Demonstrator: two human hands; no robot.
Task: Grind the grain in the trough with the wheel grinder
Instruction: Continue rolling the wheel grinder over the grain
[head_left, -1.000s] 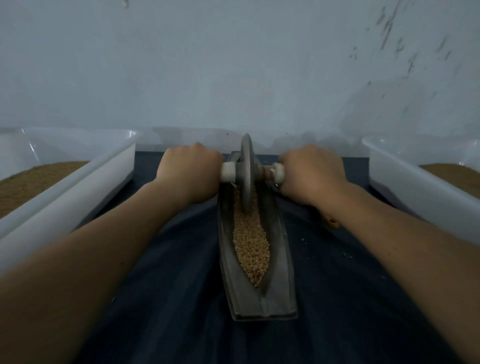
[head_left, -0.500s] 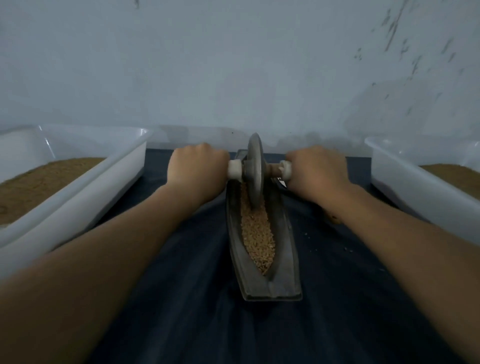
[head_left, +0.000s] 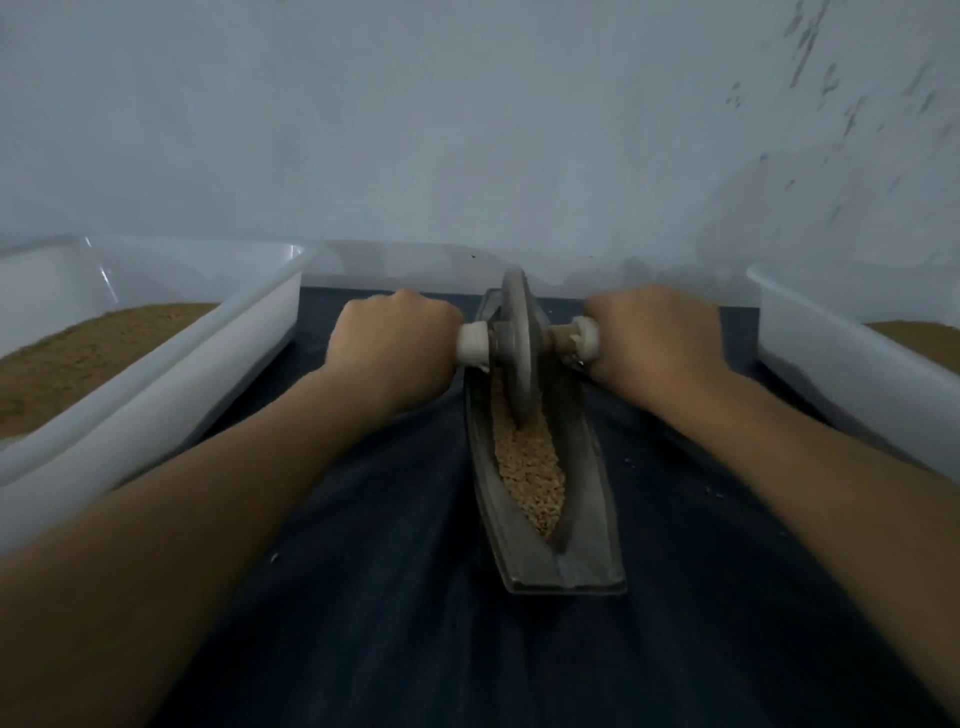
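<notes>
Gripping the axle (head_left: 474, 342) ends, left hand (head_left: 395, 343) and right hand (head_left: 655, 332) hold wheel (head_left: 517, 353) at twelve o'clock in trough (head_left: 592, 519); uneven push could tip it, spilling grain (head_left: 530, 467).

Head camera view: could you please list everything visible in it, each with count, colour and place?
trough: 1, grey, centre of the cloth
grain: 1 heap, tan, inside the trough
wheel grinder: 1, grey disc, white handles, far part of the trough
left tub: 1, white, left edge
right tub: 1, white, right edge
brown powder: 2 lots, brown, one in each tub
cloth: 1, dark blue, under the trough
wall: 1, pale grey, behind
left hand: 1, gripping the grinder's left handle
right hand: 1, gripping the grinder's right handle
</notes>
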